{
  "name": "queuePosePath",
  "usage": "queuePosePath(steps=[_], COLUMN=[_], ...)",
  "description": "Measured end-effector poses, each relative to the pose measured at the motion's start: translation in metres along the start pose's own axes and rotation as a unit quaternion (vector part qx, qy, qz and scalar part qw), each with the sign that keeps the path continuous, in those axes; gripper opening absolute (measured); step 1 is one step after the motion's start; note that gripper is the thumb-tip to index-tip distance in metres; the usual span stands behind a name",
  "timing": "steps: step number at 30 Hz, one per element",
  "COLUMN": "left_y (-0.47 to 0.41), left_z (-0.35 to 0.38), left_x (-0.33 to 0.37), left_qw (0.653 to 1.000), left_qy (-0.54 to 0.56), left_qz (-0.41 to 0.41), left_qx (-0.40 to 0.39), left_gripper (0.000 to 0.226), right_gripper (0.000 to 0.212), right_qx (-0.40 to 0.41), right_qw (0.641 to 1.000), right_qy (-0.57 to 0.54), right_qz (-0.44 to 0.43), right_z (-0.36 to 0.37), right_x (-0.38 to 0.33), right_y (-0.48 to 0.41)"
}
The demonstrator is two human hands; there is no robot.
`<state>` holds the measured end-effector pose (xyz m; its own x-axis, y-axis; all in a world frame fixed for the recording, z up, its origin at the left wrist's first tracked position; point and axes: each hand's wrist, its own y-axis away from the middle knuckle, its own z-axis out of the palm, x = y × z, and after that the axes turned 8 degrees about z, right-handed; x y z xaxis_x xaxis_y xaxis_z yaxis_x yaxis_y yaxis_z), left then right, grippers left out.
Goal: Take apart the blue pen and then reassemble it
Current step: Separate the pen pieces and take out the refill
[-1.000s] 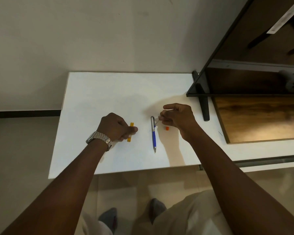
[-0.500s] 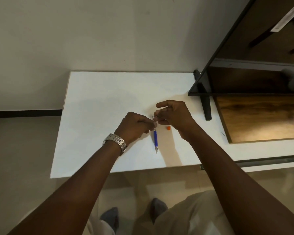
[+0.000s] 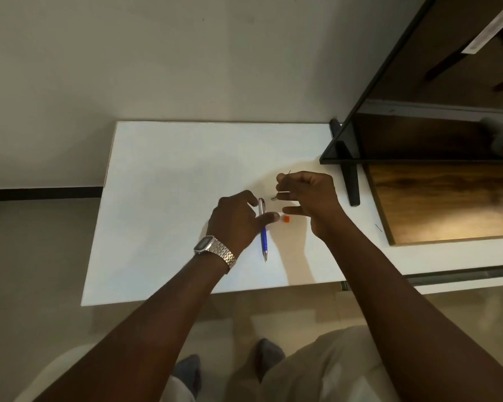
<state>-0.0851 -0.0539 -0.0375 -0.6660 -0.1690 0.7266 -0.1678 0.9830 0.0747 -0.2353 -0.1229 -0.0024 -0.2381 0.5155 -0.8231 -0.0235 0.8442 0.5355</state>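
Note:
The blue pen [image 3: 263, 239] lies on the white table [image 3: 169, 216], silver top away from me and tip toward me. My left hand [image 3: 235, 221] rests over its silver half, with the thumb across the barrel and the fingers on the far side, pinching it. My right hand [image 3: 308, 198] hovers just right of the pen top, with the fingertips closed on a thin pen part [image 3: 280, 194] that points toward the pen. A small orange piece [image 3: 286, 219] sits on the table between my hands.
A black-framed shelf unit [image 3: 389, 134] with a wooden board [image 3: 447, 204] stands at the right, its black foot [image 3: 352, 184] close to my right hand. A tiny dark sliver [image 3: 378, 227] lies near the board. The table's front edge runs just below the pen tip.
My left hand has left the orange pen at the left and moved right onto the blue pen. My right hand has lifted slightly up and right with the thin part.

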Motion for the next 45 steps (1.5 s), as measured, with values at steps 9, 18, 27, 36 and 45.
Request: queuePosePath(steps=[9, 18, 27, 36, 45], left_y=[0.001, 0.011, 0.013, 0.013, 0.012], left_z=[0.007, -0.014, -0.019, -0.020, -0.020], left_x=[0.002, 0.020, 0.025, 0.024, 0.024], left_qw=[0.999, 0.993, 0.989, 0.988, 0.980], left_qy=[-0.019, 0.102, 0.123, 0.133, 0.184], left_qz=[-0.020, 0.047, 0.065, 0.067, 0.056], left_qx=[-0.043, 0.028, 0.048, 0.047, 0.043], left_gripper=[0.024, 0.011, 0.011, 0.013, 0.014], right_gripper=[0.024, 0.008, 0.009, 0.012, 0.009], right_qx=[0.009, -0.015, -0.003, 0.013, 0.007], right_qw=[1.000, 0.993, 0.988, 0.987, 0.987], right_qy=[0.001, -0.054, -0.056, -0.065, 0.006], right_qz=[-0.028, -0.103, -0.142, -0.150, -0.159], right_z=[0.001, -0.004, -0.002, -0.003, -0.002], right_x=[-0.001, -0.021, -0.027, -0.030, -0.023], right_y=[0.003, 0.011, 0.022, 0.026, 0.020])
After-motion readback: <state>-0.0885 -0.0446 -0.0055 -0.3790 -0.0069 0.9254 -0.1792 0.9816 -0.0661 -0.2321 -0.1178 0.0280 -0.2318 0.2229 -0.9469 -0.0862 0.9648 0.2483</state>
